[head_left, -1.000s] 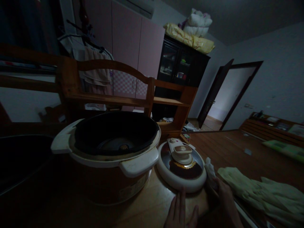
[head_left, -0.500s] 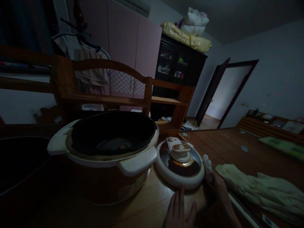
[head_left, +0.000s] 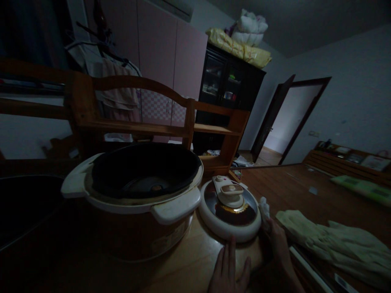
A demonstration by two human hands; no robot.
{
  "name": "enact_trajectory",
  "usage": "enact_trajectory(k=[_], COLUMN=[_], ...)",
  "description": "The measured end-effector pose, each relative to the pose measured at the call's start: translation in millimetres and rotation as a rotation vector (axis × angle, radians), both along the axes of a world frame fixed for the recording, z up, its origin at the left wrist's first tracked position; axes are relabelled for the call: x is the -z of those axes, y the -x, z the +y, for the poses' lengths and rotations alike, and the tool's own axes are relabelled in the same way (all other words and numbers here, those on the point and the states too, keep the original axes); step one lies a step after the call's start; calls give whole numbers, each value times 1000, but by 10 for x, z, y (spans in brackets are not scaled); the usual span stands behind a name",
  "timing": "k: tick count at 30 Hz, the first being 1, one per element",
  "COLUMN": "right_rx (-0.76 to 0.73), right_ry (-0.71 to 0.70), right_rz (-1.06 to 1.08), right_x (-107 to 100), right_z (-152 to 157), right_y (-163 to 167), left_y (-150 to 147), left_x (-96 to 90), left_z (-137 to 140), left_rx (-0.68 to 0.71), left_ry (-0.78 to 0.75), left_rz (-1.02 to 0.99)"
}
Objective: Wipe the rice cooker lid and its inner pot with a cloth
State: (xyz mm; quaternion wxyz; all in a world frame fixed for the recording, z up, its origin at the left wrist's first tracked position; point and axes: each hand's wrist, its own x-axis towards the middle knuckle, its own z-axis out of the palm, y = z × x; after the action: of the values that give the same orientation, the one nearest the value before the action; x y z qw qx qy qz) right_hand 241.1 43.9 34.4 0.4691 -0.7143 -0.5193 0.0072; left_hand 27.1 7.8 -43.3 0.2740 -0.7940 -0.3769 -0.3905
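A round lid [head_left: 210, 222] with a white rim, a shiny dark top and a handle lies on the wooden tabletop. My left hand [head_left: 228, 268] is stretched out at its near edge, one fingertip against the rim, holding nothing. Just right of the lid, my right hand [head_left: 277, 238] is closed around a crumpled white cloth or tissue [head_left: 264, 208], which is close to the rim. To the left stands a large electric cooker [head_left: 177, 205] with white handles, uncovered, its dark pot [head_left: 146, 171] showing inside. Dim light obscures the cooker's lower body.
A dark pan-like vessel [head_left: 27, 207] sits at the far left. Behind the cooker rises a wooden shelf frame [head_left: 146, 127]. Pale green fabric [head_left: 330, 236] lies on the brown surface at right, beside a light-coloured strip [head_left: 308, 266] running along the table's right side.
The right hand and its white cloth have shifted very slightly left, much as the whole view has. The left hand stays at the lid's near rim.
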Motion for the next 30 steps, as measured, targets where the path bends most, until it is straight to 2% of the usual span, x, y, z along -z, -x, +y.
enact_trajectory(k=[5,13,19,23,30], right_rx=[-68,-41,-90,-62,-124], right_ry=[30,40,61,76,39], right_rz=[183,110,197,244,245], right_x=[89,115,73,79,52], right_z=[-46,65,85,0,-71], right_y=[-1,-219,-86,17,-16], left_y=[6,-5,8,15,-29], left_x=[20,49,7,-26,66], left_z=[-8,-25,-1,1,11], left_rx=[-15,-38,-22,-19,-10], left_ry=[7,36,-13,-7,-13], left_rz=[56,88,44,31,-5])
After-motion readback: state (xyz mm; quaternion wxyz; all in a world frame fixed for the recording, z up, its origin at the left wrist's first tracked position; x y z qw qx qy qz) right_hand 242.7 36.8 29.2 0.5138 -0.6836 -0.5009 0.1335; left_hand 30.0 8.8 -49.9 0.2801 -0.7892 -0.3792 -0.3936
